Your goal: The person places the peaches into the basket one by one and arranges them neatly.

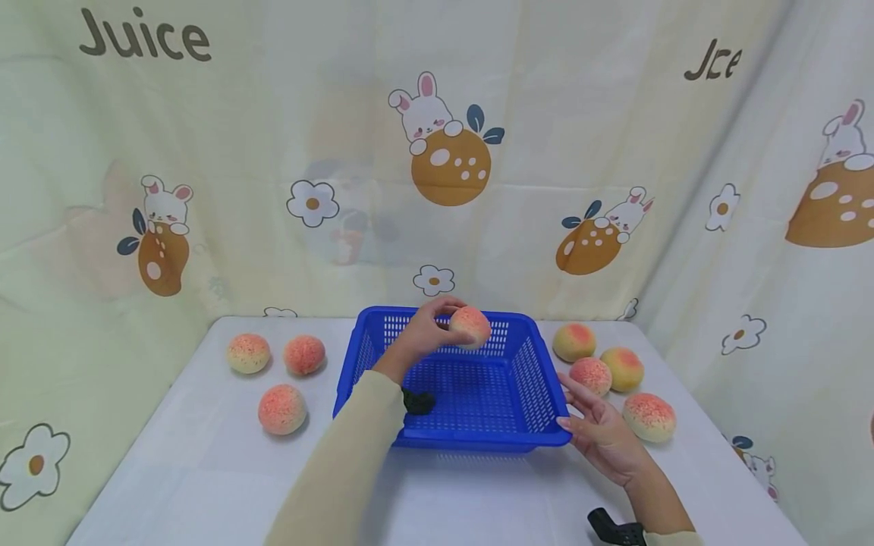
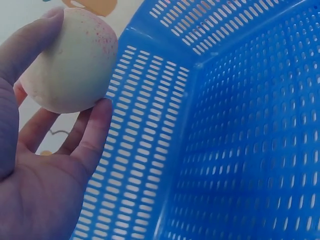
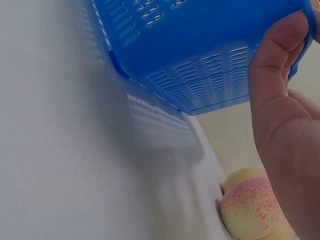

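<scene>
My left hand (image 1: 429, 334) grips a peach (image 1: 471, 327) above the back part of a blue plastic basket (image 1: 478, 438). In the left wrist view, the thumb and fingertips press that peach's pale side (image 2: 75, 65), with the slotted basket wall (image 2: 135, 150) beside it. My right hand (image 1: 604, 440) holds the basket's rim at the near right corner. From the right wrist view, thumb and fingers pinch the rim (image 3: 311, 25), and a shadow lies on the tabletop under the basket's near side. No fruit shows inside the visible part of the basket.
Left of the basket lie three peaches (image 1: 282, 409) on a white tabletop (image 1: 205, 485). On its right are several more peaches (image 1: 649, 417), close to my right hand. A printed curtain (image 1: 287, 152) hangs behind the table and along its sides.
</scene>
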Motion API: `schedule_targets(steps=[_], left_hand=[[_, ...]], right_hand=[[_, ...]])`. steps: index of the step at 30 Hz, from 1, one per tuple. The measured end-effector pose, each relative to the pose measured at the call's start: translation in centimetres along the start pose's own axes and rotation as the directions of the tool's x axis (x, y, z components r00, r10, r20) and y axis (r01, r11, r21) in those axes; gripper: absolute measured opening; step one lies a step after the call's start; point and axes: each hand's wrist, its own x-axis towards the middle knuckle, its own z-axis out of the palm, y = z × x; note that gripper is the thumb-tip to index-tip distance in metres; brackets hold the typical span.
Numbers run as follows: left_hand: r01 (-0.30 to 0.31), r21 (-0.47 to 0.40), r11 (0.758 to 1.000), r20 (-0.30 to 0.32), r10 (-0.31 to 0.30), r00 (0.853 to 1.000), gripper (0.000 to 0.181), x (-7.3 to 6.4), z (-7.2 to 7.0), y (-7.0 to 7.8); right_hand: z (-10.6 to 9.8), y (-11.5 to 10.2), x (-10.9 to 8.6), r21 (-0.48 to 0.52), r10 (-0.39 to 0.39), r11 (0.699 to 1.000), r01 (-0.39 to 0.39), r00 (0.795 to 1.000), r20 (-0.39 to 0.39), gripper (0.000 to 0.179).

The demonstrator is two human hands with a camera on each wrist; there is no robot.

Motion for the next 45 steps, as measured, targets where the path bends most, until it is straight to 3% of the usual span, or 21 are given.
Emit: schedule_targets(steps=[12, 25, 31, 38, 45], left_hand=[[0.071, 0.035, 0.997, -0.003, -0.071, 0.997, 0.059, 0.6, 2.2, -0.3], [0.167, -0.001, 0.986, -0.017, -0.167, 0.986, 0.058, 0.7, 4.4, -0.1], [0.198, 0.002, 0.980, 0.009, -0.198, 0.980, 0.060, 1.4, 5.5, -0.4], [0.240, -0.005, 0.971, 0.039, -0.240, 0.970, 0.060, 2.3, 7.1, -0.4], [0.307, -0.051, 0.950, 0.049, -0.305, 0.951, 0.060, 2.4, 7.9, 0.1]], right_hand=[[0.3, -0.3, -0.1, 0.002, 0.002, 1.000, -0.002, 1.000, 0.010, 0.076], [0.4, -0.2, -0.1, -0.015, 0.015, 1.000, -0.015, 1.000, -0.004, 0.075], [0.3, -0.2, 0.0, -0.047, 0.011, 0.999, -0.012, 1.000, -0.027, 0.072], [0.0, -0.1, 0.0, -0.033, -0.004, 0.999, 0.004, 1.000, -0.004, 0.073], [0.1, -0.2, -0.1, -0.030, -0.008, 1.000, 0.008, 1.000, 0.003, 0.075]])
